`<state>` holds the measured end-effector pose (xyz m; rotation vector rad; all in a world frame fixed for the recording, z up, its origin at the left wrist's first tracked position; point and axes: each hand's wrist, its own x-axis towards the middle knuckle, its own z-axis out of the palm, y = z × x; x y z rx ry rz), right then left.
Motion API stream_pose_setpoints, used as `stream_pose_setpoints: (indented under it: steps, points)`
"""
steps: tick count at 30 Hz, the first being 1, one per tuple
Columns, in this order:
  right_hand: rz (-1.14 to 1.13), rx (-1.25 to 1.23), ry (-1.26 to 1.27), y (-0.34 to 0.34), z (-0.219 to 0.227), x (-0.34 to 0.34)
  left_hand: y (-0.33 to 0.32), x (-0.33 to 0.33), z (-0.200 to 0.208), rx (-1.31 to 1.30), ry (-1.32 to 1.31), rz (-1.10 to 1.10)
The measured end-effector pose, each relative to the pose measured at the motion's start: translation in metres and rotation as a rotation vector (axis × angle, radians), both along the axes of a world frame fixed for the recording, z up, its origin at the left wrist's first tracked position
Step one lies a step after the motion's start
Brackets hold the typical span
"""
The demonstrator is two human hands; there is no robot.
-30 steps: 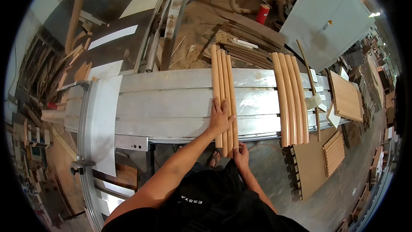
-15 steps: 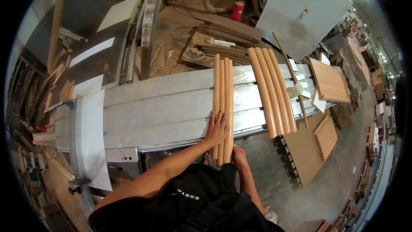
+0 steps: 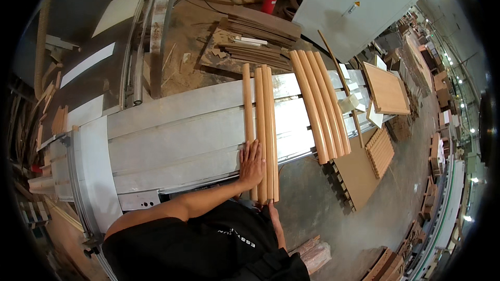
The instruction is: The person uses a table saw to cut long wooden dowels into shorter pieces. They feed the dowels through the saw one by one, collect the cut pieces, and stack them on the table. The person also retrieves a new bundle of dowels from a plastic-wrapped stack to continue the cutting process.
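Several long, rounded wooden strips lie side by side across the grey metal table, their near ends jutting past its front edge. The leftmost wooden strip is parted from the others by a narrow gap at the far end. My left hand rests flat on the left strips, fingers stretched toward the far side. At the near end of the right strips, my right hand is closed around a strip's end, most of its fingers hidden.
Right of my hands lies another group of rounded strips. Beyond are a thin stick, a pale block and a wooden panel. A white sheet covers the table's left part. Below right stands a brown board.
The leftmost strip has come apart from its neighbours, leaving a gap. My left hand has shifted onto the left strips, and my right hand now meets the near end. The view has shifted too.
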<state>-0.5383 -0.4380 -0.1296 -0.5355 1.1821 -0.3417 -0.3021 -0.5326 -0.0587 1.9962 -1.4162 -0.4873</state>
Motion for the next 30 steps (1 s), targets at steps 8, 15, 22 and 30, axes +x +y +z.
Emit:
stream_pose_setpoints:
  steps: [8,15,22,30]
  points:
    - [-0.190,0.083,-0.052,0.008,0.037,0.052,0.030,0.009,0.006,0.036,-0.036,-0.118]
    - [-0.350,-0.181,0.200,0.021,0.053,0.061,0.011,0.035,0.002,-0.021,-0.038,-0.190]
    - [-0.415,-0.322,0.412,0.031,0.076,0.075,0.019,0.050,0.009,0.021,-0.066,-0.255]
    - [-0.225,-0.968,1.093,0.050,0.086,0.104,0.028,0.058,-0.011,0.020,-0.167,-0.275]
